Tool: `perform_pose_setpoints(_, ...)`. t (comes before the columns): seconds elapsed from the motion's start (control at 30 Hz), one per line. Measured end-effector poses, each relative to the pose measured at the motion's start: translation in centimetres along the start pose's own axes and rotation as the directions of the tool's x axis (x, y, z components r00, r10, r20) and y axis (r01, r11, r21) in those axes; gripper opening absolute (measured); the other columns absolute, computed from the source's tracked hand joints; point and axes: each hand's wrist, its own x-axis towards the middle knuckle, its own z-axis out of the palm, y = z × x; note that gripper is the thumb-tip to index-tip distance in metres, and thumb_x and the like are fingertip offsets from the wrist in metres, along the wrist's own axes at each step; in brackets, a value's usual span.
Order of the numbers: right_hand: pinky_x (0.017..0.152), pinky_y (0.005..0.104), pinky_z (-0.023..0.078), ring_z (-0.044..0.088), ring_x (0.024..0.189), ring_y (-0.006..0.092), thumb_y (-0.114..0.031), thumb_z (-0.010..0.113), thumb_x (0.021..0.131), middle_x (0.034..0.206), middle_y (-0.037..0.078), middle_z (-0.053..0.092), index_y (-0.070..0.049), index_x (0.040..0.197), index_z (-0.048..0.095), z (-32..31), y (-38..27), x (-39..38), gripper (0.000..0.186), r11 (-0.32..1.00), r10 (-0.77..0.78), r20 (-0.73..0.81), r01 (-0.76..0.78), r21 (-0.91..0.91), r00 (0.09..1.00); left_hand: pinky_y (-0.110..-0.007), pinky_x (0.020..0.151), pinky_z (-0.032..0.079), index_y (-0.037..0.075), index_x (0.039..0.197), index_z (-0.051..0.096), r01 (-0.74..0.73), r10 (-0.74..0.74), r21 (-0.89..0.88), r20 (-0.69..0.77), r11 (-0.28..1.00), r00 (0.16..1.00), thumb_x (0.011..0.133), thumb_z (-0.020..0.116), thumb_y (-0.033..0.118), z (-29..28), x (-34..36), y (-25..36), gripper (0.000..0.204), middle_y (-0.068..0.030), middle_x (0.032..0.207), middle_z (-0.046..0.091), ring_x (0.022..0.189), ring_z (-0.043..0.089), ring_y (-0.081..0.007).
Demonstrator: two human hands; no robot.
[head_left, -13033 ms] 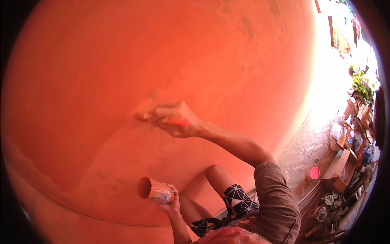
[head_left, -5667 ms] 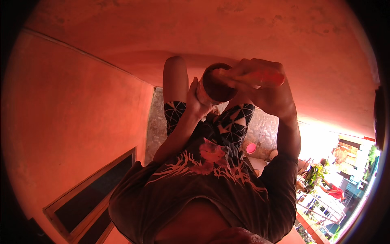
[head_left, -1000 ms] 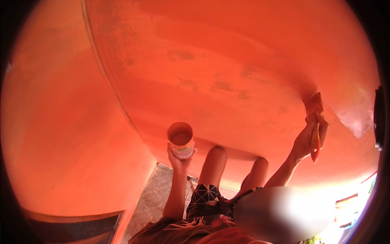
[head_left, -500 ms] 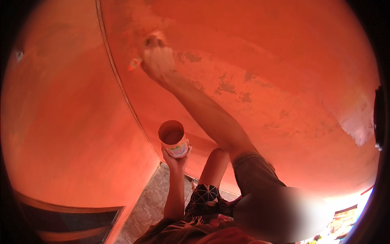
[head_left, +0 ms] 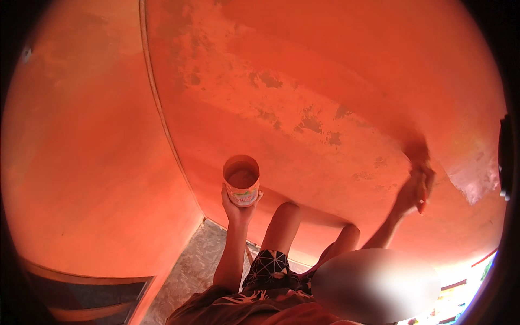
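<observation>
Well, can (head_left: pixel 241 190) in left hand (head_left: pixel 238 213); brush (head_left: pixel 417 151) juts beyond right hand (head_left: pixel 414 189).

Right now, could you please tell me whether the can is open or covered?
Open: no lid covers the can in the left hand; its inside shows.

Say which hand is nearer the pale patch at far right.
Right. The right hand, holding the brush, is just left of the patch; the left hand, holding the can, is much farther left.
</observation>
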Motion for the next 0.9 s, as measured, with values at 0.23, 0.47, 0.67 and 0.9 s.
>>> perform_pose_setpoints(0.23,0.077,0.04,0.053,0.062,0.1,0.028,-0.009,0.065,0.091,0.114,0.014,0.063,-0.002,0.107,0.064,5.9,-7.0,-1.5,0.018,0.967,-0.244,-0.039,0.246,0.063,0.969,-0.048,0.083,0.05,0.013,0.136,0.052,0.03,-0.029,0.019,-0.038,0.999,0.999,0.094,0.057,0.059,-1.9,0.7,0.3,0.062,-0.0125,0.125,0.06,0.11,0.059,-0.033)
perform_pose_setpoints(0.47,0.07,0.048,0.057,0.06,0.115,0.0369,-0.011,0.072,0.077,0.141,0.022,0.048,-0.014,0.123,0.063,26.3,-22.6,-7.5,0.047,0.873,-0.488,0.481,0.417,0.254,0.728,-0.045,0.082,0.05,0.011,0.132,0.055,-0.062,0.069,0.102,-0.069,0.993,0.995,0.095,0.055,0.059,-1.0,-0.4,0.0,0.061,-0.0112,0.119,0.063,0.107,0.06,-0.032)
perform_pose_setpoints(0.67,0.061,0.0446,0.06,0.069,0.087,0.0351,-0.018,0.07,0.081,0.107,0.02,0.066,0.001,0.124,0.058,33.7,-28.0,-5.6,0.048,0.768,-0.628,0.464,0.402,0.498,0.625,-0.043,0.082,0.05,0.009,0.13,0.056,-0.073,0.075,0.166,-0.009,0.983,0.997,0.094,0.057,0.058,1.9,-0.8,-0.8,0.061,-0.0129,0.116,0.064,0.104,0.061,-0.0319)
perform_pose_setpoints(0.9,0.077,0.0414,0.057,0.069,0.095,0.0317,-0.015,0.061,0.095,0.125,0.016,0.065,-0.009,0.129,0.063,14.5,-9.7,-0.1,0.035,0.818,-0.075,0.477,-0.219,0.531,0.876,-0.043,0.082,0.051,0.008,0.129,0.056,0.008,-0.011,0.165,0.023,0.986,1.0,0.094,0.059,0.054,4.1,-2.1,1.0,0.058,-0.0147,0.118,0.063,0.108,0.06,-0.0345)
